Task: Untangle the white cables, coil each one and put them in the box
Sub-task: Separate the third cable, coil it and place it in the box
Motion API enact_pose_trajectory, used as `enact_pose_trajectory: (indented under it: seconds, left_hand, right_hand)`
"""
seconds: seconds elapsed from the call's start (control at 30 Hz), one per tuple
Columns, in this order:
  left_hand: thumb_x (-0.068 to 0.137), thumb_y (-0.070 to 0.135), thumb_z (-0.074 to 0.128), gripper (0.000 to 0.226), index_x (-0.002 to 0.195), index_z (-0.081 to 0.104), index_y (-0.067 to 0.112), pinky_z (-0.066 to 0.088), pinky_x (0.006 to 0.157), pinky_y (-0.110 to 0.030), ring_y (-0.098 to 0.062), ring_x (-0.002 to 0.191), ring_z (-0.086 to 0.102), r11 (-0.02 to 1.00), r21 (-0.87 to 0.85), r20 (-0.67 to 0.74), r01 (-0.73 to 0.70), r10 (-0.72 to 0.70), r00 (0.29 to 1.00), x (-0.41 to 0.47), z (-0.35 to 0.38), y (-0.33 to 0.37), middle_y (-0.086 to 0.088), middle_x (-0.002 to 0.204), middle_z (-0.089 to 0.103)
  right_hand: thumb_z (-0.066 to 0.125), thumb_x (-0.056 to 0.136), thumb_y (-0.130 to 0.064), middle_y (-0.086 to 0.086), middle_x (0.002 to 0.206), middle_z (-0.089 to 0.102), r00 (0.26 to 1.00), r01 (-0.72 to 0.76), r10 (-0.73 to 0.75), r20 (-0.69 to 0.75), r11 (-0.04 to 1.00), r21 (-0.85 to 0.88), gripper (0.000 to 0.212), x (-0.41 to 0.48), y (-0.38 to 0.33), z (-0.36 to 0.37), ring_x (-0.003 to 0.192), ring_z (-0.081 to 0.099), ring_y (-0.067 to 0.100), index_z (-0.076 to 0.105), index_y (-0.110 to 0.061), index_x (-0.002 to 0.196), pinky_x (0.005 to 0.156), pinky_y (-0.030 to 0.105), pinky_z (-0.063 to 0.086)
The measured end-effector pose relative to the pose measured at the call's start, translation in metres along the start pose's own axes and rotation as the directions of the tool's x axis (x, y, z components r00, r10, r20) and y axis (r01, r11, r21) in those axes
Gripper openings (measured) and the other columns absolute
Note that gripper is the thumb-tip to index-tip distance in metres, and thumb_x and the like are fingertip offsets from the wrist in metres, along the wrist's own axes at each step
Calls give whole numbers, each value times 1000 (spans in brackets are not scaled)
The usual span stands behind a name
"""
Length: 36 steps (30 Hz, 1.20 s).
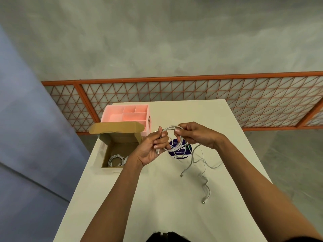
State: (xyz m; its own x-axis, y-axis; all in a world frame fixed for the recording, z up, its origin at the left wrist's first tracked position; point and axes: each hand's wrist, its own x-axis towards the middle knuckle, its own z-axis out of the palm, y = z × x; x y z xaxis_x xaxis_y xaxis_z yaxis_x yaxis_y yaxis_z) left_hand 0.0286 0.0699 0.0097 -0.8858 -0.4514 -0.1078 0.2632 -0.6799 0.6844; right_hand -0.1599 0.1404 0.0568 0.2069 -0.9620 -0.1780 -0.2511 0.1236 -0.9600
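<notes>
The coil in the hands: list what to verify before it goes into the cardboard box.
1. Grip: ok. The left hand and the right hand both hold the coil above the table.
2. Coil fully wound: cannot tell. White strands run from under the right hand down to the table.
3. Coil free of the loose cables: cannot tell. They overlap near the right hand.
4. Cardboard box open: ok. Its flap stands up.
5. Room in the box: ok. A coiled cable lies in the near part, with bare floor behind it.
</notes>
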Motion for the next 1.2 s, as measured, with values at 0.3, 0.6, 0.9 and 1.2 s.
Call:
enact_pose_trajectory:
  seconds: [0.3,0.6,0.9,1.2]
  left_hand:
    - [104,32,30,35,78,44,12,42,64,-21,-7,50,31,919,368,-359,-142,281,890,14,17,-21,9,53,30]
    - [103,35,31,36,75,41,14,38,57,-20,-4,45,26,884,443,-306,-150,306,902,14,26,-10,8,53,25]
    - [103,35,32,34,74,39,18,35,48,-11,-2,47,29,708,705,-271,-34,314,910,8,34,-6,4,63,24]
    - [103,35,34,34,72,36,18,37,50,-15,-7,52,25,733,678,-305,-58,352,885,9,22,7,3,64,21]
  right_hand:
    - [49,98,-26,-6,63,56,917,-60,21,-398,995,-84,24,17,13,18,52,39,9,61,-14,81,49,16,32]
    - [45,100,-26,-4,63,53,909,-1,-51,-415,992,-124,27,13,8,21,51,42,1,54,-16,76,53,13,33]
    - [45,100,-27,-5,61,55,944,-47,33,-328,998,-33,31,9,8,15,48,33,5,53,-13,73,44,11,27]
    - [55,96,-19,-5,88,62,980,15,-17,-198,1000,-12,21,-2,31,-10,63,47,5,59,-8,113,59,16,40]
